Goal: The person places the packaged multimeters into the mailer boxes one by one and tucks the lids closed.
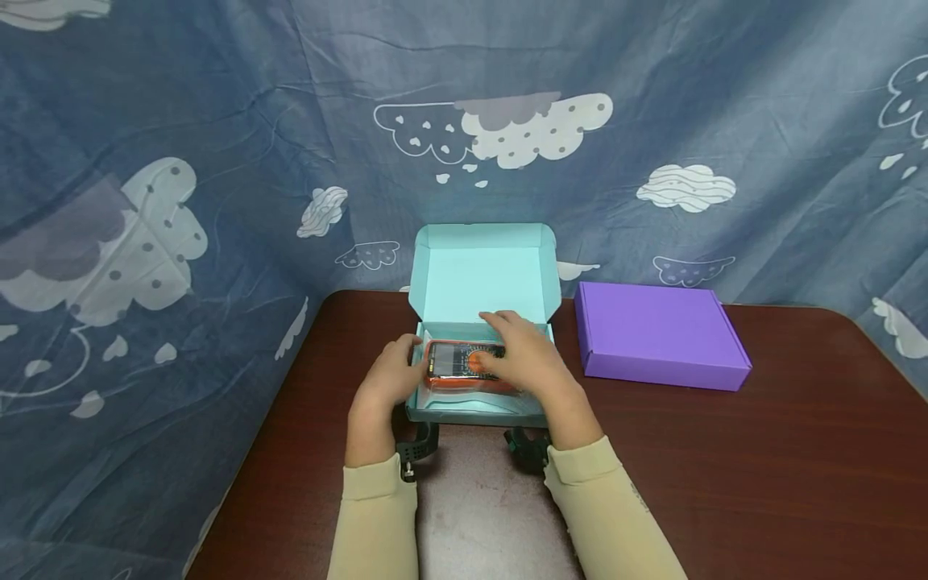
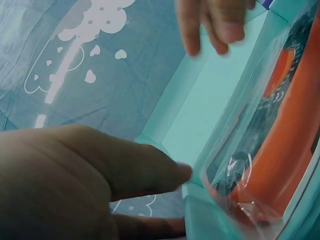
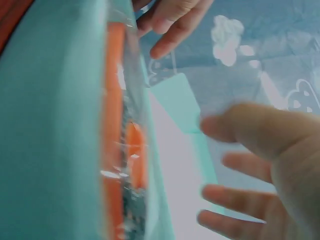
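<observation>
An orange and black multimeter (image 1: 453, 360) in clear plastic wrapping lies inside an open teal box (image 1: 478, 418), its display towards the left. At the box's left side is my left hand (image 1: 391, 372); in the left wrist view its thumb (image 2: 165, 170) reaches the rim, and another finger lies beside the outer wall. Above the meter's right half hovers my right hand (image 1: 528, 354), fingers spread and apart from it in the right wrist view. It hides part of the meter and the box's right side.
The box's raised lid (image 1: 484, 278) leans back near a blue cloud-patterned curtain (image 1: 478, 48). A closed purple box (image 1: 663, 326) lies on the brown table (image 1: 768, 467) to the right. Dark straps with devices (image 1: 420, 443) circle both wrists.
</observation>
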Available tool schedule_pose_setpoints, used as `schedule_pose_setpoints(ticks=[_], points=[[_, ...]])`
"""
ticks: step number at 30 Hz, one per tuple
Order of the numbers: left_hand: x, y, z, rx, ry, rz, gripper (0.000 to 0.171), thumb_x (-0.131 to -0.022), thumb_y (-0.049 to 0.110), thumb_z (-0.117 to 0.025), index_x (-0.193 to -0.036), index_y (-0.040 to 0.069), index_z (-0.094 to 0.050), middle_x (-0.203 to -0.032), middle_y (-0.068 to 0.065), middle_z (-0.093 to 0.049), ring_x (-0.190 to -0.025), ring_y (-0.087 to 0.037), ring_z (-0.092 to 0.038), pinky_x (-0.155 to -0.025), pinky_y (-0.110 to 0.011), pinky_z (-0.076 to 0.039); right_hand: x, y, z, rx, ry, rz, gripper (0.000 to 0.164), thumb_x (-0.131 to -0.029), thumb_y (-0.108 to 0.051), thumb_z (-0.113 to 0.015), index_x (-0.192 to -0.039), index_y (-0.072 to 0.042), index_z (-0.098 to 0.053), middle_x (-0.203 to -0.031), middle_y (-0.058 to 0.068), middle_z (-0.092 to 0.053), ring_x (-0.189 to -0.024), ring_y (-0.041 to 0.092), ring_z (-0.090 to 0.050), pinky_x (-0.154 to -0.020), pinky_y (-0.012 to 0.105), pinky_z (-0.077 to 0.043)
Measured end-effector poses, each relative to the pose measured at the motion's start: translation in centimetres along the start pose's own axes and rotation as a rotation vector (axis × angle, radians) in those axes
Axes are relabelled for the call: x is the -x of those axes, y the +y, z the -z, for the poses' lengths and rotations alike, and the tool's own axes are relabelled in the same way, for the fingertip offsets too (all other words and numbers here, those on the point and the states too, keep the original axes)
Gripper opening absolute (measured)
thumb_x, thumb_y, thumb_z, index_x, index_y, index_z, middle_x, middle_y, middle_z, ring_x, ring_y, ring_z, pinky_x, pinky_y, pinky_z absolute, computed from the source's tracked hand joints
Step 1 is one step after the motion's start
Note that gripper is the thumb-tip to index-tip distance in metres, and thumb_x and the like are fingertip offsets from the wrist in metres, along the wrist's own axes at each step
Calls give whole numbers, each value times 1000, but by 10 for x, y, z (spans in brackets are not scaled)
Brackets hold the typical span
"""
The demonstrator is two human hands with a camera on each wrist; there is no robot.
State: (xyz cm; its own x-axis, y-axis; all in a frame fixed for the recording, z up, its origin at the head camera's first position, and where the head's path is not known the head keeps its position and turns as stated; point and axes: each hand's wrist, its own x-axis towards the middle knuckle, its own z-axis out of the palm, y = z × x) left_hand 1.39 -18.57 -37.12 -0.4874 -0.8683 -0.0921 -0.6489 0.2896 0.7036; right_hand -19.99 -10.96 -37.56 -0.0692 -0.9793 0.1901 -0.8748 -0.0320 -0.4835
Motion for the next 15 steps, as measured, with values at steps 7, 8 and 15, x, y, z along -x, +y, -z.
schedule_pose_setpoints(ticks=[7, 8, 15], points=[[-5, 1, -3, 180, 137, -28, 56, -94, 23, -57, -142, 8, -33, -141, -16, -38, -126, -31, -39, -97, -51, -36, -1, 14, 12, -128, 354, -259, 68, -85, -24, -63, -145, -14, -34, -147, 18, -23, -131, 37, -27, -95, 55, -34], [-6, 1, -3, 203, 156, -31, 57, -94, 23, -57, -143, 9, -32, -143, -15, -36, -129, -31, -37, -99, -52, -34, -1, 17, 13, -150, 367, -301, 71, -85, -23, -64, -147, -13, -30, -149, 20, -18, -133, 39, -23, -97, 57, -30], [-11, 2, -6, 437, 201, -67, 57, -94, 19, -56, -144, 12, -29, -150, -12, -26, -137, -30, -25, -104, -51, -28, 0, 33, 19, -278, 325, -385, 77, -87, -19, -58, -150, -5, -15, -148, 20, -28, -132, 36, -30, -100, 55, -30]])
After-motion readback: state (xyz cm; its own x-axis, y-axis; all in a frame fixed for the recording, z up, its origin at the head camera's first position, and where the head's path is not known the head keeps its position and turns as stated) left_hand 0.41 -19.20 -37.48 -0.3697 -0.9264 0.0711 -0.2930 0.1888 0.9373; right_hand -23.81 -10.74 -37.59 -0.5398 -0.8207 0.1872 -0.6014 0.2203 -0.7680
